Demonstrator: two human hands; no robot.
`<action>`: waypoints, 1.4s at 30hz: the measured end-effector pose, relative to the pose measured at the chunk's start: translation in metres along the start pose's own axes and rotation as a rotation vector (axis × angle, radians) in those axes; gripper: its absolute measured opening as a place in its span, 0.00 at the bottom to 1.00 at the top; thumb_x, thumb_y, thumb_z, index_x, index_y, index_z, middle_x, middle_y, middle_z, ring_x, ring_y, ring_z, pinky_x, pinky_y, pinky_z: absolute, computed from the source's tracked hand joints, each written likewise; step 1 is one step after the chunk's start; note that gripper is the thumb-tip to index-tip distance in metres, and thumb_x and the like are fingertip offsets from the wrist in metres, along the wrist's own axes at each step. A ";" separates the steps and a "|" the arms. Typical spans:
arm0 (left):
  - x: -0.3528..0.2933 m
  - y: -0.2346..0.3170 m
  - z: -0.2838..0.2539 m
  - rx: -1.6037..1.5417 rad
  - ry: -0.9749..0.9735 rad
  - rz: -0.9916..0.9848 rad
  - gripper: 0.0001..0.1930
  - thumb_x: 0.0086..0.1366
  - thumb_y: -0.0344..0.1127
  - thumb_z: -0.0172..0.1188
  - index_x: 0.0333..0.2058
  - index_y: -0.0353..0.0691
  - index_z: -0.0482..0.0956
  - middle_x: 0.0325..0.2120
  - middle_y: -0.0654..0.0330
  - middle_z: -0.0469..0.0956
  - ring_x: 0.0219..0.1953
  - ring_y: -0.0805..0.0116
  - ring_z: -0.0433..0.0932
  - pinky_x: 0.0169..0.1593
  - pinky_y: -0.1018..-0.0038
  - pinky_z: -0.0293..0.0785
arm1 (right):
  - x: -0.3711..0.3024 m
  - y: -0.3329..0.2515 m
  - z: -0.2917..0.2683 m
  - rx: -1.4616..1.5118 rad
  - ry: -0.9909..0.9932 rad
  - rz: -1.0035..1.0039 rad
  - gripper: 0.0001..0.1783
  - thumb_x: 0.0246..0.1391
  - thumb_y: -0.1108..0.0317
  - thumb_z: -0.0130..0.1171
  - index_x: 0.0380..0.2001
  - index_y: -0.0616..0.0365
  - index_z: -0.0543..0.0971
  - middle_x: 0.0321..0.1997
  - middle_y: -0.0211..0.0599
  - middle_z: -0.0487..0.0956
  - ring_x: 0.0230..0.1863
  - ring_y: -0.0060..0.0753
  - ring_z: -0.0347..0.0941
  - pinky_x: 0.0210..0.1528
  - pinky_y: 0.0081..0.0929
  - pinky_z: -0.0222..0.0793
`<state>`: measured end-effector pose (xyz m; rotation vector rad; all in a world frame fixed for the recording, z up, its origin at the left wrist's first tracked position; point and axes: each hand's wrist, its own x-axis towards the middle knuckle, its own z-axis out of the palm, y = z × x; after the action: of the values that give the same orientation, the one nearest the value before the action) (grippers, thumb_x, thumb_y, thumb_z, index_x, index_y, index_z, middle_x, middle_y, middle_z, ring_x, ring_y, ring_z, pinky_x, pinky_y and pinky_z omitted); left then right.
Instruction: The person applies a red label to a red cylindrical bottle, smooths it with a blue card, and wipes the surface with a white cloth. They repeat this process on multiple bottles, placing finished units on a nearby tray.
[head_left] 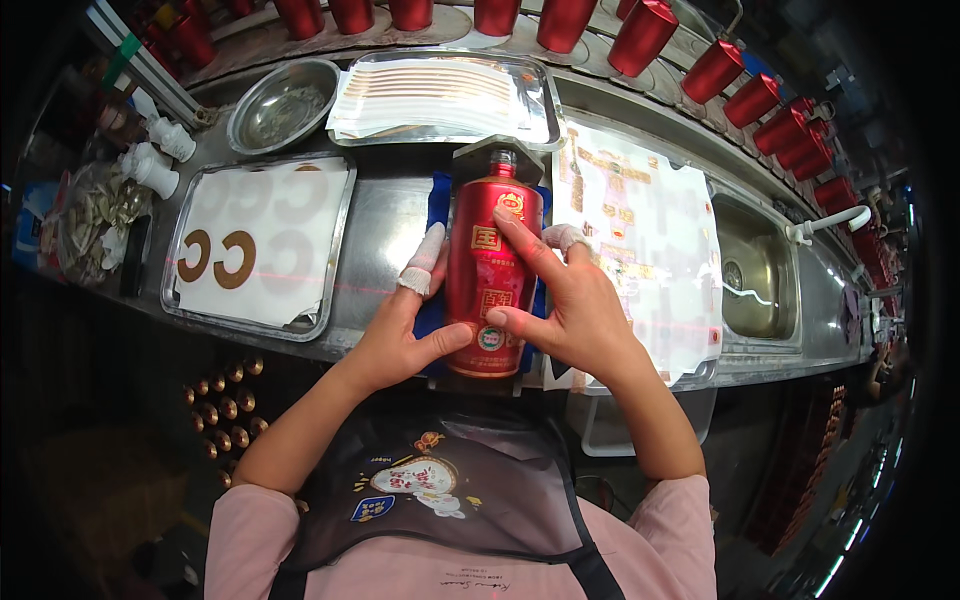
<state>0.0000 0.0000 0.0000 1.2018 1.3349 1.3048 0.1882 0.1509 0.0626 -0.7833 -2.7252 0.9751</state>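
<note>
A glossy red bottle [486,270] with gold decals lies on its back, neck away from me, on a blue cloth [438,200] in a metal holder. My left hand [410,325] steadies its left side, thumb on the lower front and a white-wrapped finger along the edge. My right hand [575,305] reaches over from the right with fingers spread. Its index fingertip presses just under the round gold emblem near the bottle's shoulder, and its thumb rests by the lower decals. White wrapping also covers another finger of that hand.
Left stands a tray [346,235] with gold C-shaped decals on white paper; a metal bowl [235,130] is behind it. A tray [553,100] of striped strips lies beyond the bottle. Decal sheets [680,230] lie right, beside a sink [795,290]. Red bottles [640,40] line the back conveyor.
</note>
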 end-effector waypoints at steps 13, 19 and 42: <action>-0.001 -0.006 0.000 -0.038 0.002 -0.005 0.59 0.65 0.45 0.70 0.75 0.34 0.29 0.74 0.36 0.47 0.78 0.51 0.45 0.76 0.62 0.39 | 0.001 -0.004 0.004 -0.022 0.074 0.050 0.48 0.53 0.41 0.67 0.75 0.33 0.61 0.51 0.56 0.76 0.50 0.59 0.76 0.54 0.46 0.73; -0.001 -0.003 0.000 -0.067 0.003 -0.014 0.59 0.65 0.46 0.70 0.75 0.35 0.29 0.74 0.36 0.48 0.78 0.51 0.45 0.76 0.61 0.40 | 0.006 -0.004 0.004 -0.019 0.098 0.038 0.49 0.52 0.41 0.67 0.75 0.33 0.60 0.50 0.57 0.76 0.50 0.59 0.76 0.53 0.46 0.73; 0.001 -0.008 -0.002 -0.032 0.036 0.016 0.59 0.63 0.45 0.72 0.75 0.35 0.33 0.72 0.32 0.50 0.77 0.50 0.48 0.75 0.61 0.44 | -0.003 -0.005 0.008 0.007 0.071 0.054 0.50 0.53 0.42 0.67 0.76 0.29 0.56 0.52 0.61 0.75 0.51 0.63 0.76 0.54 0.46 0.73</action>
<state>-0.0027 0.0012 -0.0078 1.1739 1.3277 1.3603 0.1858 0.1413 0.0595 -0.8774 -2.6521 0.9481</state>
